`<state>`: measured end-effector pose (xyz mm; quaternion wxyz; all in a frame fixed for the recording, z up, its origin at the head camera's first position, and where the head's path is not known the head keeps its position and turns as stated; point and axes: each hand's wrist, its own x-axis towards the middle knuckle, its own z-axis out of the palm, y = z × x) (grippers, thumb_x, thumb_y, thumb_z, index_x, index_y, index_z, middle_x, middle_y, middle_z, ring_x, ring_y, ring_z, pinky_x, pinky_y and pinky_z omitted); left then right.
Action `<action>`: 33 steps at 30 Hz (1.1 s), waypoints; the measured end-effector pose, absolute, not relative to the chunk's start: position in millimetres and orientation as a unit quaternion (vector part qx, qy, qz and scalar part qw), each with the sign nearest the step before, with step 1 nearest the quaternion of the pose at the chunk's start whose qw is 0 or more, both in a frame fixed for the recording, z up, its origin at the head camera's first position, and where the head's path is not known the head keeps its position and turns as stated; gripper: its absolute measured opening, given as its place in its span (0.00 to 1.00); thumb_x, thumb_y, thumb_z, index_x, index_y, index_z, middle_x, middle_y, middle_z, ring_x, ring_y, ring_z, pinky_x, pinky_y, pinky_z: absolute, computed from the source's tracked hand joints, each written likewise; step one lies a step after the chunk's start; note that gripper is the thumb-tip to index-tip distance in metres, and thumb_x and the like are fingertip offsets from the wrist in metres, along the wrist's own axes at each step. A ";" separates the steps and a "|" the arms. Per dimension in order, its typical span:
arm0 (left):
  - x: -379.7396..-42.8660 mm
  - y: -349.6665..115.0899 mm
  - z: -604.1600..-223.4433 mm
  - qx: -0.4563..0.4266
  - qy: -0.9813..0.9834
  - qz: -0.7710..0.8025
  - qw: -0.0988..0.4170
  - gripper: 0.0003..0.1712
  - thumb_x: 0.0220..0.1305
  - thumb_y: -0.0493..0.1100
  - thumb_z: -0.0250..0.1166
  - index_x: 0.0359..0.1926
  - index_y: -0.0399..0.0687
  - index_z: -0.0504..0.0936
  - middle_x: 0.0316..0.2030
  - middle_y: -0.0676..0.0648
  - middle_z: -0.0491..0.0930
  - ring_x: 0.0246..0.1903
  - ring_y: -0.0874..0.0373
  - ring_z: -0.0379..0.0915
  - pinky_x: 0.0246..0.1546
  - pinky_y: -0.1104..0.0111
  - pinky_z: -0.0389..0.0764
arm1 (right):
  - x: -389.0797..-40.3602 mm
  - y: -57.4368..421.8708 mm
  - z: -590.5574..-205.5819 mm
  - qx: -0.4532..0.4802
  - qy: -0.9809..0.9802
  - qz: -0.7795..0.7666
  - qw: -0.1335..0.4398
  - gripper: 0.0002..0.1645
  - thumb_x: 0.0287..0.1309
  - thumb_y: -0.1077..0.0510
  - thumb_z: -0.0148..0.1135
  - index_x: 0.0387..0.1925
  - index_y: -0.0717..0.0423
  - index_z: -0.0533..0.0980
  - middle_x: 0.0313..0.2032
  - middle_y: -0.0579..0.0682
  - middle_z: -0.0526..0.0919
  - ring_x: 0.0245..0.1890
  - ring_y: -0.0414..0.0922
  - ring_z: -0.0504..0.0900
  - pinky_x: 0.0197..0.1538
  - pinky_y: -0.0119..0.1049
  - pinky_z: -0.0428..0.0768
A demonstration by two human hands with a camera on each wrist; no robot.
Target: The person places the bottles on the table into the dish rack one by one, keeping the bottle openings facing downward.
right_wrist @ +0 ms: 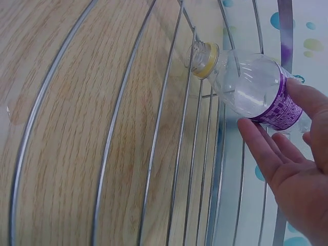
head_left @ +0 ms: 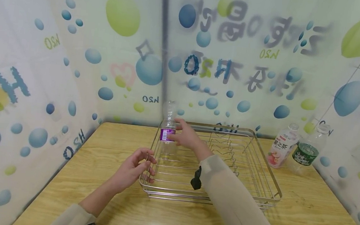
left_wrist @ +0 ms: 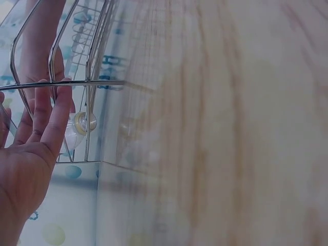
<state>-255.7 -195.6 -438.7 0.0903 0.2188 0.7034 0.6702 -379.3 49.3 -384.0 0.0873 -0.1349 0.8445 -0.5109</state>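
Note:
A clear plastic bottle (head_left: 166, 149) with a purple label stands neck down inside the wire dish rack (head_left: 192, 191), at its left back part. My right hand (head_left: 184, 136) holds it at the label between thumb and fingers. Its capless neck with a yellow ring (right_wrist: 206, 59) points toward the wires in the right wrist view. At the rack's left side, my left hand (head_left: 134, 171) has its fingers loosely spread, the fingertips right at the wires. In the left wrist view those fingers (left_wrist: 57, 120) are nearly straight and overlap the rack's rim.
Right of the rack on the wooden table (head_left: 306, 209) stand a pink-and-white labelled bottle (head_left: 283, 146) and a clear bottle with a green label (head_left: 306, 154). Wavy wire dividers (head_left: 223, 150) run along the rack's middle. A patterned curtain (head_left: 130, 97) closes off the back and sides.

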 end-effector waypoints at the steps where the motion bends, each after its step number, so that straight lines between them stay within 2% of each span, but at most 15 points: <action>1: -255.7 -195.5 -438.6 0.219 0.704 0.670 0.090 0.18 0.87 0.35 0.52 0.70 0.43 0.66 0.61 0.24 0.70 0.41 0.54 0.85 0.41 0.44 0.95 | -379.4 49.4 -384.3 -0.138 0.845 -0.509 0.090 0.54 0.72 0.51 0.75 0.88 0.45 0.53 0.79 0.63 0.69 0.59 0.60 0.88 0.58 0.50 0.92; 11: -255.1 -195.9 -438.7 0.220 0.708 0.666 0.087 0.17 0.87 0.36 0.52 0.70 0.43 0.65 0.60 0.24 0.70 0.41 0.53 0.85 0.41 0.45 0.95 | -378.9 51.1 -385.6 -0.146 0.847 -0.502 0.093 0.54 0.74 0.49 0.73 0.88 0.46 0.53 0.77 0.64 0.71 0.60 0.61 0.87 0.55 0.49 0.93; 18: -255.4 -195.8 -439.4 0.222 0.707 0.666 0.086 0.17 0.87 0.36 0.52 0.70 0.43 0.66 0.59 0.25 0.71 0.41 0.52 0.86 0.41 0.44 0.95 | -377.7 52.6 -384.2 -0.141 0.853 -0.494 0.088 0.52 0.73 0.48 0.73 0.87 0.44 0.54 0.77 0.62 0.72 0.63 0.61 0.85 0.59 0.52 0.91; 22: -254.9 -196.1 -439.2 0.223 0.706 0.666 0.086 0.17 0.87 0.36 0.53 0.69 0.43 0.66 0.57 0.30 0.73 0.41 0.50 0.86 0.41 0.44 0.95 | -376.9 53.4 -383.8 -0.136 0.854 -0.494 0.090 0.52 0.74 0.47 0.73 0.87 0.43 0.54 0.77 0.62 0.72 0.63 0.61 0.85 0.61 0.54 0.91; 29: -254.3 -195.6 -438.5 0.224 0.704 0.668 0.085 0.17 0.87 0.36 0.52 0.69 0.43 0.66 0.58 0.27 0.72 0.41 0.51 0.86 0.41 0.45 0.95 | -377.3 54.4 -382.5 -0.126 0.857 -0.492 0.087 0.51 0.74 0.46 0.73 0.87 0.42 0.56 0.78 0.61 0.72 0.62 0.61 0.85 0.64 0.56 0.89; 33: -254.3 -195.2 -438.1 0.222 0.705 0.668 0.084 0.17 0.87 0.35 0.52 0.69 0.43 0.66 0.58 0.29 0.73 0.41 0.52 0.86 0.41 0.44 0.94 | -377.4 55.3 -383.2 -0.130 0.856 -0.492 0.087 0.51 0.74 0.46 0.73 0.87 0.44 0.56 0.77 0.62 0.72 0.61 0.61 0.86 0.63 0.56 0.89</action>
